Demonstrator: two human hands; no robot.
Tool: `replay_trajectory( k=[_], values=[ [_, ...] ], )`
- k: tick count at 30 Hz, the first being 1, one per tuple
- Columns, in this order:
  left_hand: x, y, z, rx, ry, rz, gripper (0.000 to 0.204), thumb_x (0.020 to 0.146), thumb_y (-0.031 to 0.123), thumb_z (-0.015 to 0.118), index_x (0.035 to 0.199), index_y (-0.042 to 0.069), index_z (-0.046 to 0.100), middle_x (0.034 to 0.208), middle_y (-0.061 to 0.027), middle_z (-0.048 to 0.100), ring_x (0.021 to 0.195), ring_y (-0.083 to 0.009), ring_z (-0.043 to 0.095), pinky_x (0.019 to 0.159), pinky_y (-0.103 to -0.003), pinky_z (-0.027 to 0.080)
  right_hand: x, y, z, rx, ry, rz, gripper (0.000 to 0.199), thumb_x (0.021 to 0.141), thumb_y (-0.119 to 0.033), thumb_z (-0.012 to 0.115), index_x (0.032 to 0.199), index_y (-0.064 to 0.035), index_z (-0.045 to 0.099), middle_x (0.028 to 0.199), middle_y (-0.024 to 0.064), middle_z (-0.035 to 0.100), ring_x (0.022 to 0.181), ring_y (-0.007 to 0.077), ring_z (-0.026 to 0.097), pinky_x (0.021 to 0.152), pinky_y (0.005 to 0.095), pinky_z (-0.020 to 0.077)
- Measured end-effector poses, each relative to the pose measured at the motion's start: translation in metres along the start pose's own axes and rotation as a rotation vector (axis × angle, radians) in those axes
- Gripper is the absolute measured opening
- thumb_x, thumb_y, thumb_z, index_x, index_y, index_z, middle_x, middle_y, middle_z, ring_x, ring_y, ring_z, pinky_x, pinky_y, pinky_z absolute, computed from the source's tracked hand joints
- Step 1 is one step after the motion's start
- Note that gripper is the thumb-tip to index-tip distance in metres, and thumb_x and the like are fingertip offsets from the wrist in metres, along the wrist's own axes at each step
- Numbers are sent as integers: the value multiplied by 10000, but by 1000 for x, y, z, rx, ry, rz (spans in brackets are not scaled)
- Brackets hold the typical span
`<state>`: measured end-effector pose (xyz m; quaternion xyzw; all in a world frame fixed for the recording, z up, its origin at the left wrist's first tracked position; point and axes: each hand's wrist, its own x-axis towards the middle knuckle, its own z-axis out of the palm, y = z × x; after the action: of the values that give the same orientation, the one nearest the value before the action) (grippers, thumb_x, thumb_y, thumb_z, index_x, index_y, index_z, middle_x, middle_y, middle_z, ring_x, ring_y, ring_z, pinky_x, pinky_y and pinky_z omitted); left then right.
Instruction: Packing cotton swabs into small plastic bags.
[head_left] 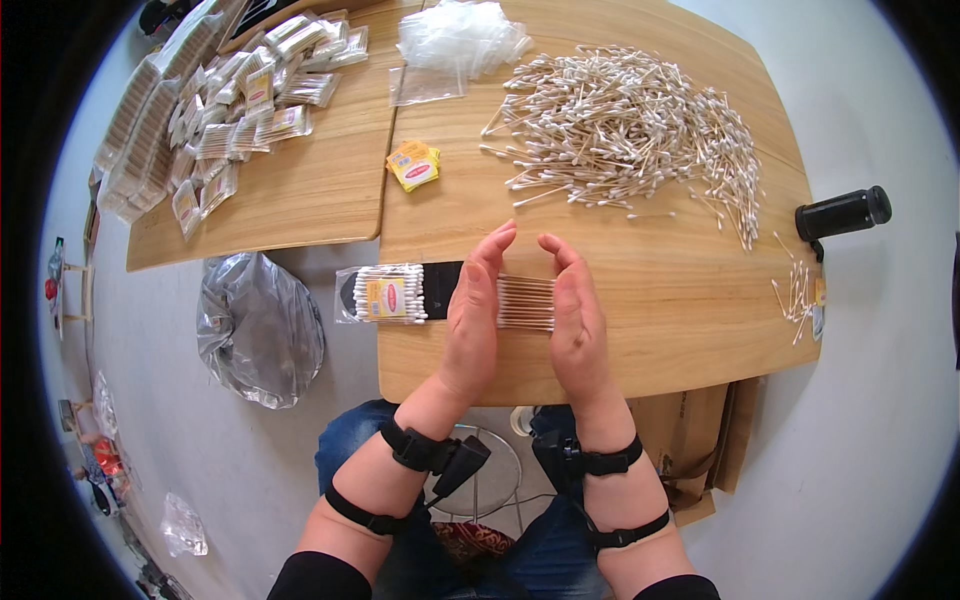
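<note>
A row of cotton swabs (526, 303) lies on the table between my hands, sticks running left to right; the tips are hidden by my palms. My left hand (474, 312) stands on edge at the row's left end, fingers stretched and slightly curved. Facing it, my right hand (577, 325) stands the same way at the right end. Neither hand closes its fingers round the sticks. Just left of my left hand is a black strip (440, 290), partly covered by the hand. Over its far end sits a clear bag (347, 297) with packed swabs (389, 295) and a yellow card.
A large heap of loose swabs (630, 130) covers the back right. Yellow cards (414, 166) and clear bags (455, 40) lie at the back middle. Filled packs (240, 110) crowd the left table. A black cylinder (843, 213) stands at the right edge; a grey bin bag (258, 330) hangs below left.
</note>
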<state>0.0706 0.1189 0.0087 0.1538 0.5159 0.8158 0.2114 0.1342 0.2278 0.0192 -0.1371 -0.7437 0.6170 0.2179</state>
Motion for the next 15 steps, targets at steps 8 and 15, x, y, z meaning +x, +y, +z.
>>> replay_trajectory(
  k=[8,15],
  values=[
    [2,14,-11,843,-178,238,569,1069,400,392,1490,18,410,1552,-161,398,1465,-310,334,1215,-419,214,0,3,-21,68,155,51,412,1103,-265,346,1339,24,520,1332,133,573,1264,213,508,1097,321,359],
    [-16,13,-10,1594,-388,316,602,1005,333,493,1532,67,372,1606,-102,339,1503,-269,276,1229,-467,155,0,6,-32,-7,198,35,368,1094,-216,368,1291,25,564,1312,147,593,1268,246,526,1094,341,374]
  ],
)
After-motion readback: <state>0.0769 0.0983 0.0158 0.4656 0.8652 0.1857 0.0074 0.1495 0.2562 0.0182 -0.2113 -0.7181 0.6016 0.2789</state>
